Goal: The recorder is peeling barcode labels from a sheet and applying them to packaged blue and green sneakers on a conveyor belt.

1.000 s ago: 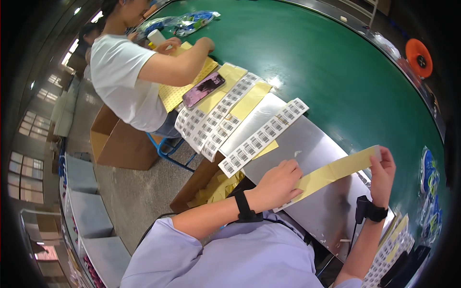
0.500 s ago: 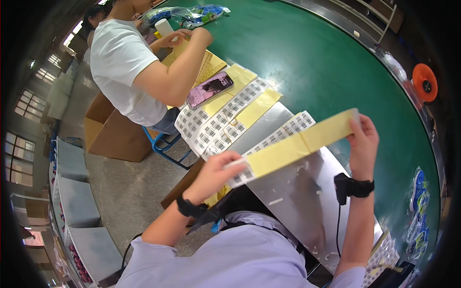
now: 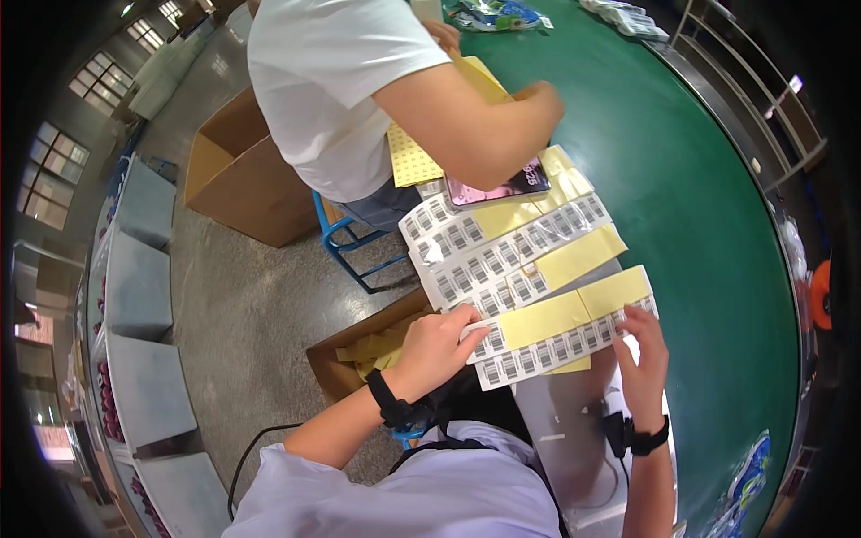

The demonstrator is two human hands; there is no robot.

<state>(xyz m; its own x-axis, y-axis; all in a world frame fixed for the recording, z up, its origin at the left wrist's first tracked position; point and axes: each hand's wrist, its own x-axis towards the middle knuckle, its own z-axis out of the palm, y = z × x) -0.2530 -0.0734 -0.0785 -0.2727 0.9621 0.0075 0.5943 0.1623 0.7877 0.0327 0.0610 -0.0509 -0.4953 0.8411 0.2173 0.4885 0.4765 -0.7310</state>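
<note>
My left hand pinches the left end of a barcode label strip that has yellow backing over much of its length. At the other end, the bent thumb and fingertips of my right hand close on the strip's edge. Directly below lies another white barcode label sheet, partly covered by the held strip. Further from me, more barcode label sheets lie overlapped, with a yellow-backed strip among them. A phone rests on the far sheets, partly hidden by a co-worker's arm.
A co-worker in a white shirt sits close on the far left, handling yellow sheets. Cardboard boxes stand on the floor. Left are grey bins. The green table extends right, with bagged blue items nearby.
Both hands have lowered the yellow-backed strip from the air onto the label sheets. The right hand has shifted to the strip's lower edge. My view has turned, and the co-worker appears closer.
</note>
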